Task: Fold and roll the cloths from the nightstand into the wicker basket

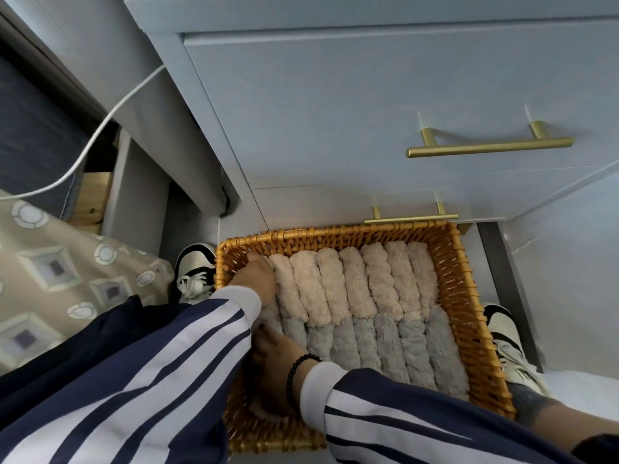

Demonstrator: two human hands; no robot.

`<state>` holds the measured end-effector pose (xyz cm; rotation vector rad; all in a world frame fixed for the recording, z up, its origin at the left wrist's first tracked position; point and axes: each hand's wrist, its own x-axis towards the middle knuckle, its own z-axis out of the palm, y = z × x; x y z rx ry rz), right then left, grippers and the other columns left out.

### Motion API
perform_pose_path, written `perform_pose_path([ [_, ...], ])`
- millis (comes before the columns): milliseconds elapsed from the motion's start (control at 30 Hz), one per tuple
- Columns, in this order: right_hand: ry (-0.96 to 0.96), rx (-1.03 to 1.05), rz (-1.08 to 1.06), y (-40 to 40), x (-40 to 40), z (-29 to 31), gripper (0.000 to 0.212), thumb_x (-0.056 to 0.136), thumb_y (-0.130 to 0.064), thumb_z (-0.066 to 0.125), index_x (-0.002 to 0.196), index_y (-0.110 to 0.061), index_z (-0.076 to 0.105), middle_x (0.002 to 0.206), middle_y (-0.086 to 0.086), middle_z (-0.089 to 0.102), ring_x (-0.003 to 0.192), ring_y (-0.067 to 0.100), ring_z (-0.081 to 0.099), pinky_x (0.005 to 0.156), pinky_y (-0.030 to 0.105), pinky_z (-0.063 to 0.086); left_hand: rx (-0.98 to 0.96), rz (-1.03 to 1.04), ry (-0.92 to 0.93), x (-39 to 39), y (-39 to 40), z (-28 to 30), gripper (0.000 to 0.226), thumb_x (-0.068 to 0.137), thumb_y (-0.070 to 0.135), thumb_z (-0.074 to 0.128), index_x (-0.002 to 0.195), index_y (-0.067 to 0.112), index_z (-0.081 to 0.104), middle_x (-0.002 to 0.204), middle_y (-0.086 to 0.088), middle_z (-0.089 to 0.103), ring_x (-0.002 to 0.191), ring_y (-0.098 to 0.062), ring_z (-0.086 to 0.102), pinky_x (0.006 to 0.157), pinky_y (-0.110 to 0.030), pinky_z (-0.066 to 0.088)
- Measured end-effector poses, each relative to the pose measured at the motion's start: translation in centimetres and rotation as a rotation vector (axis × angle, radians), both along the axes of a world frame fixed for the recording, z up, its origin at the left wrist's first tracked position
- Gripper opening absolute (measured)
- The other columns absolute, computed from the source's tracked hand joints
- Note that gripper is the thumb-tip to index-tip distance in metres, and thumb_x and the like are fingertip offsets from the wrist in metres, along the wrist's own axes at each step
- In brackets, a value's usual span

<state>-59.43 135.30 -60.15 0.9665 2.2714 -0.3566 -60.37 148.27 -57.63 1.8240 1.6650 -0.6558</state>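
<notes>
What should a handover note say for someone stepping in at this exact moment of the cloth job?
Left hand: inside the wicker basket at its left wall, pressing on the leftmost beige roll; grip unclear.
Right hand: at the left end of the grey rolls, fingers partly hidden.
Done: a far row of beige rolls and a near row of grey rolls fill the basket, on the floor before the nightstand.
Left: seat the leftmost rolls; the nightstand top is out of view.

Pale floor (569, 390), wicker basket (459, 279) standing on it, a sneaker (194, 269) at each side
</notes>
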Motion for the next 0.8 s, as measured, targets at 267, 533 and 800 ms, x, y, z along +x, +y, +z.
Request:
perform_pose_path([
  [267,-0.16,0.061,0.01,-1.1,-2.0,-2.7,0.065,0.101,-0.044,0.027,0.154,-0.017,0.001,0.161,0.007,0.003,0.147,0.035,-0.003,0.115,0.059,0.0,0.109,0.151,-0.131,0.3,-1.6,-0.7,0.035,0.096,0.016,0.038,0.128,0.004,0.028,0.125,-0.02,0.056,0.114,-0.038,0.056,0.094,-0.045,0.042],
  [533,0.264,-0.077,-0.311,-0.3,-0.8,-2.0,0.058,0.089,-0.046,0.055,0.14,-0.018,0.047,0.147,0.01,0.041,0.142,0.034,0.02,0.118,0.052,0.0,-0.045,0.223,-0.133,-0.1,-0.8,-1.4,0.047,0.098,0.032,0.037,0.13,0.0,0.028,0.124,-0.02,0.055,0.112,-0.038,0.055,0.088,-0.038,0.042],
  [800,0.799,0.15,-1.039,-4.9,5.3,1.5,0.034,0.076,-0.013,0.039,0.093,-0.006,0.068,0.1,0.011,0.063,0.094,0.03,0.057,0.074,0.036,0.053,0.055,0.228,-0.22,-1.3,-4.3,0.7,0.055,0.097,0.025,0.043,0.14,0.001,0.019,0.141,-0.022,0.039,0.122,-0.039,0.047,0.1,-0.04,0.038],
])
